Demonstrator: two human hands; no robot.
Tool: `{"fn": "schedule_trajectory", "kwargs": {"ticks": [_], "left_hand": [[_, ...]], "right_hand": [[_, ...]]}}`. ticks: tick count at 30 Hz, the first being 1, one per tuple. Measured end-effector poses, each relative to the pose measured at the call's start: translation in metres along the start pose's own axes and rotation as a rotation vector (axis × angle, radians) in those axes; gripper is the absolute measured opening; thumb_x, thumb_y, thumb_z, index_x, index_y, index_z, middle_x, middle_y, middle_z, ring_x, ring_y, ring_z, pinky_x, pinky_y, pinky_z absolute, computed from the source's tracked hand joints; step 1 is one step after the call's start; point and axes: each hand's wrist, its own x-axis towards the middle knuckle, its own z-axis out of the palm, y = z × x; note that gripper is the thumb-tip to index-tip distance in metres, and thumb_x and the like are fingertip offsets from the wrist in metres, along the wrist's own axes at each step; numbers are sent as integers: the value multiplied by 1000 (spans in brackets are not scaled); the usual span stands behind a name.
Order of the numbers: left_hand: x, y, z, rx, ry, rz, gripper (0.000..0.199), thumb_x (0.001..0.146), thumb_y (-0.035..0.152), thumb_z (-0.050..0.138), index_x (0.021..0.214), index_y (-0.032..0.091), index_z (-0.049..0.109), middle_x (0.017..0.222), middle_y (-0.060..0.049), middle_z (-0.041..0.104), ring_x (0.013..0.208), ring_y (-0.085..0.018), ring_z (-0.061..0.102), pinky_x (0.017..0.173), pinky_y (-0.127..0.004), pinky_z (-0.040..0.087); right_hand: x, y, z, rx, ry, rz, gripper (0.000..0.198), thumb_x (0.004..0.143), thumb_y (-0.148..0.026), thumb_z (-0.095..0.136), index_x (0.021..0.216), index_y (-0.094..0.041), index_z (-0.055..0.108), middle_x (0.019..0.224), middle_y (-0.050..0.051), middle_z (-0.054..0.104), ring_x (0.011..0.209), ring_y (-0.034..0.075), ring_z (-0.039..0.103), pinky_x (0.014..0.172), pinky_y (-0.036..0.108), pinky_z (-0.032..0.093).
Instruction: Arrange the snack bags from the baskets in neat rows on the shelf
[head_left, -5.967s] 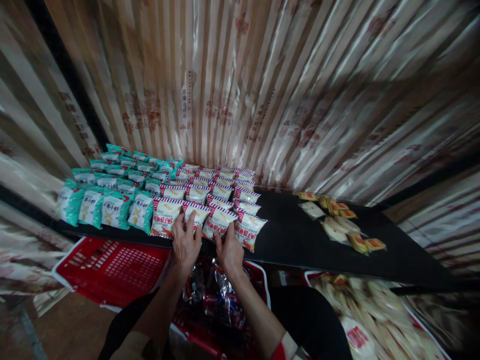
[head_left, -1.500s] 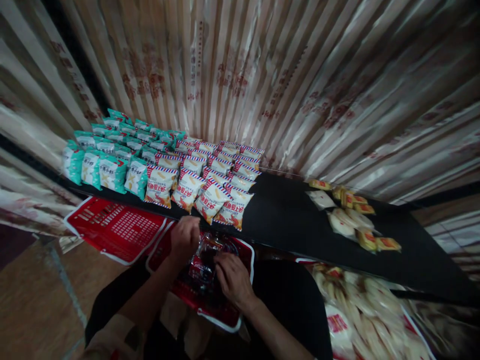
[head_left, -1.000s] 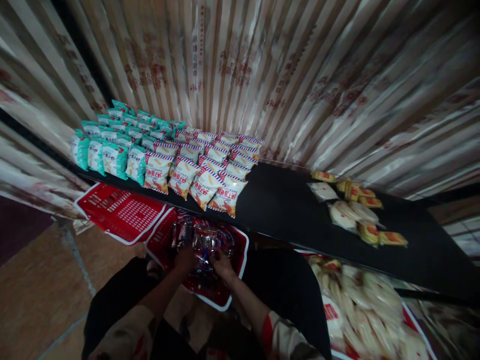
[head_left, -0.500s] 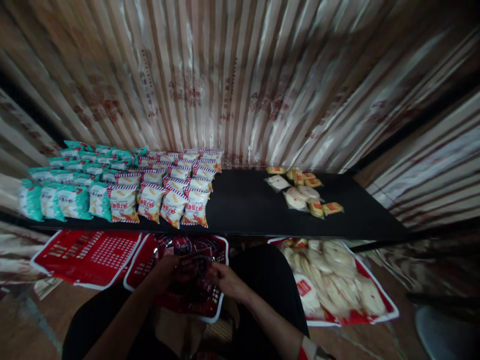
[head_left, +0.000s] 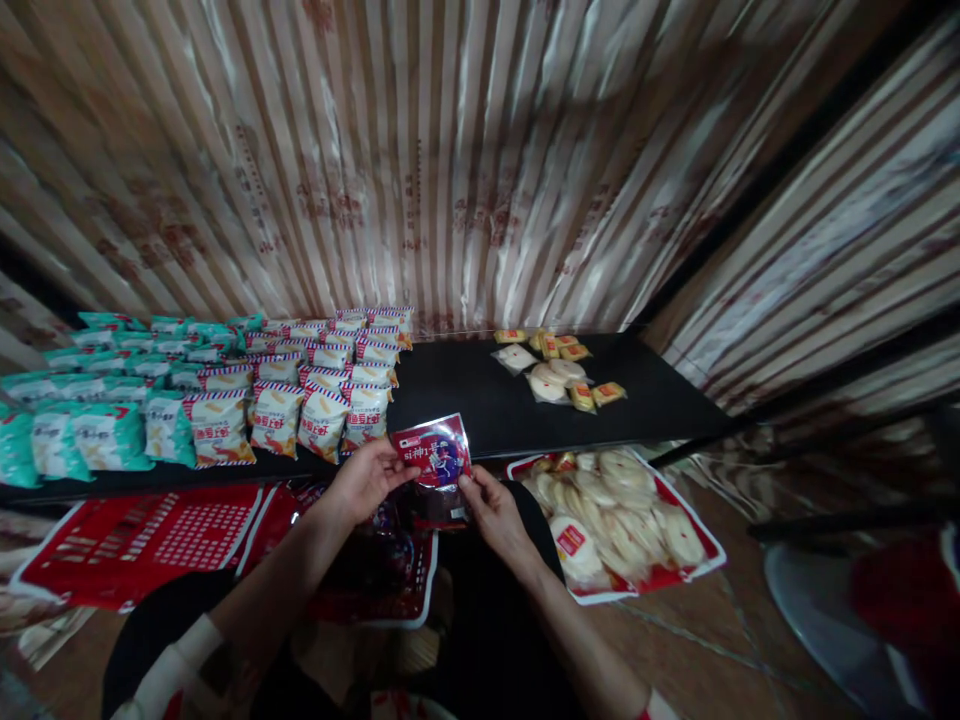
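Between my two hands is a dark red snack packet [head_left: 436, 462] with a purple picture and white print, held at the front edge of the black shelf. My left hand [head_left: 373, 478] pinches its left side. My right hand [head_left: 491, 508] grips its lower right side, thumb on the front. Below my left hand, a red basket [head_left: 429, 585] with a white rim holds more dark, shiny packets [head_left: 386, 520]. Left of the held packet, white snack bags [head_left: 322, 420] with striped tops stand in rows on the shelf.
Teal bags [head_left: 112, 437] fill the shelf's left end. Round white packs [head_left: 551, 383] and small yellow packs [head_left: 609, 393] lie on the black shelf [head_left: 450, 385]. A red basket [head_left: 716, 560] of pale round packs sits below right; another red basket [head_left: 150, 540] lies left. Striped curtain [head_left: 450, 200] hangs behind.
Both hands have risen out of the basket, bringing the dark red packet up to the shelf's front edge. The view has shifted to the right.
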Motion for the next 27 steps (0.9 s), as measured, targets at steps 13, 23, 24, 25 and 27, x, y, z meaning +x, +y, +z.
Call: {"fn": "schedule_trajectory", "kwargs": {"ticks": [13, 23, 24, 25, 27], "left_hand": [[42, -8, 53, 535, 71, 206, 14, 67, 25, 65, 72, 16, 56, 53, 7, 52, 38, -2, 42, 37, -15, 17], [86, -21, 71, 734, -117, 914, 14, 83, 23, 49, 90, 18, 61, 95, -6, 66, 91, -16, 64, 83, -28, 51], [89, -24, 70, 803, -143, 1000, 16, 85, 22, 47, 90, 19, 62, 99, -7, 65, 95, -16, 62, 85, -28, 50], [91, -27, 69, 863, -179, 1070, 18, 86, 21, 45, 90, 19, 62, 101, -7, 65, 97, -16, 61, 87, -29, 49], [97, -32, 66, 955, -256, 1154, 20, 86, 17, 43, 87, 18, 63, 102, -7, 65, 99, -16, 60, 89, -29, 48]], "right_hand": [[58, -2, -28, 62, 182, 9, 44, 68, -61, 62, 75, -19, 54, 55, -6, 47, 48, 8, 37, 46, 20, 30], [102, -21, -65, 425, 274, 91, 39, 72, -51, 67, 101, -26, 64, 101, 1, 68, 94, 19, 61, 83, 32, 48], [108, -24, -69, 516, 204, 162, 39, 74, -52, 65, 103, -26, 64, 100, 2, 69, 90, 19, 63, 82, 34, 49], [114, -27, -73, 576, 121, 222, 40, 75, -52, 64, 102, -24, 64, 97, 4, 70, 85, 19, 65, 79, 34, 51], [130, -28, -81, 603, -35, 289, 37, 74, -44, 68, 99, -18, 64, 89, 6, 71, 77, 18, 67, 75, 32, 52]]}}
